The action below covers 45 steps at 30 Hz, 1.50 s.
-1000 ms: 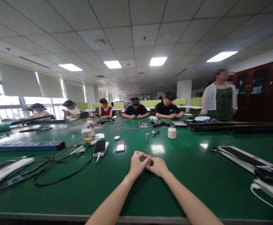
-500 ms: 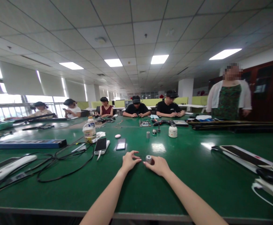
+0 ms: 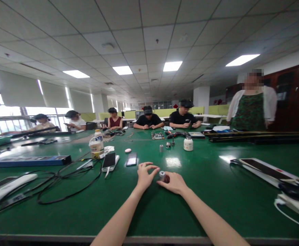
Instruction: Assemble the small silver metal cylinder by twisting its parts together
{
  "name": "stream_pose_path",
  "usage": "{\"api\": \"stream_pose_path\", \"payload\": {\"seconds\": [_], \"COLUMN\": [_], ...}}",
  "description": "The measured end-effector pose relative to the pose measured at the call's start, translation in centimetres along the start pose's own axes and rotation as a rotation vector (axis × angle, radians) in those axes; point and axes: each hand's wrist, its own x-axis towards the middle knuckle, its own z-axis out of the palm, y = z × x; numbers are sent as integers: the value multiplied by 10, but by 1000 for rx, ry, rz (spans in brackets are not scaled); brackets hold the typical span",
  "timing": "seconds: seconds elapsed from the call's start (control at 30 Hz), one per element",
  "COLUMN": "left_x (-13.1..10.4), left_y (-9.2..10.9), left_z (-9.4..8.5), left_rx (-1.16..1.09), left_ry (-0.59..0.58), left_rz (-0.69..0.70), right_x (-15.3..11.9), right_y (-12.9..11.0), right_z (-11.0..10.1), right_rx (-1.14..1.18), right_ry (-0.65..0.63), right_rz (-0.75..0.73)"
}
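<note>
A small silver metal cylinder (image 3: 162, 175) stands upright near the middle of the green table (image 3: 87, 218). My right hand (image 3: 173, 182) is closed round its right side, thumb in front. Just left of the cylinder is my left hand (image 3: 146, 175), its thumb and index fingertips brought close together; whether something tiny is between them is too small to tell. Farther back stand a second silver cylinder (image 3: 161, 148), a small metal part (image 3: 168, 145) and a darker upright metal part (image 3: 173, 141).
A phone (image 3: 131, 159), a phone on a white case (image 3: 109, 161), black cables (image 3: 69, 201) and a blue bar (image 3: 26, 161) lie left. Behind are a white jar (image 3: 188, 144) and a circuit board (image 3: 157, 136). Devices (image 3: 269, 171) lie right. Several people are around the table.
My left hand has moved slightly up and right, closer to the cylinder, and its thumb and index finger have drawn together. My right hand still holds the cylinder. The view has shifted slightly.
</note>
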Motion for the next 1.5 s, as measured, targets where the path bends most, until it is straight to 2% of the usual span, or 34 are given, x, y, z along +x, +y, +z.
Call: {"api": "stream_pose_path", "payload": {"seconds": [0.17, 0.3, 0.53, 0.9, 1.07, 1.27, 1.4, 1.5], "left_x": [-4, -7, -9, -2, 1, -6, -5, -2], "left_y": [18, 21, 23, 13, -1, -18, -20, -16], "left_z": [1, 0, 0, 12, 7, 6, 6, 5], "left_rx": [-98, -137, -160, -54, 73, 186, 192, 161], "left_ry": [31, 47, 3, -4, 16, -58, -70, -35], "left_rz": [91, 114, 109, 67, -71, -186, -198, -156], "right_x": [1, 1, 0, -1, -1, -1, -1, -1], "right_y": [1, 0, 0, 0, -1, -1, -1, 0], "right_z": [1, 0, 0, -1, -2, -2, -2, -1], "right_rx": [8, 13, 18, 30, 13, 8, 9, 11], "right_ry": [-16, -20, -29, -28, -20, -17, -20, -18], "right_rz": [-3, -6, 6, -4, 19, 23, 25, 24]}}
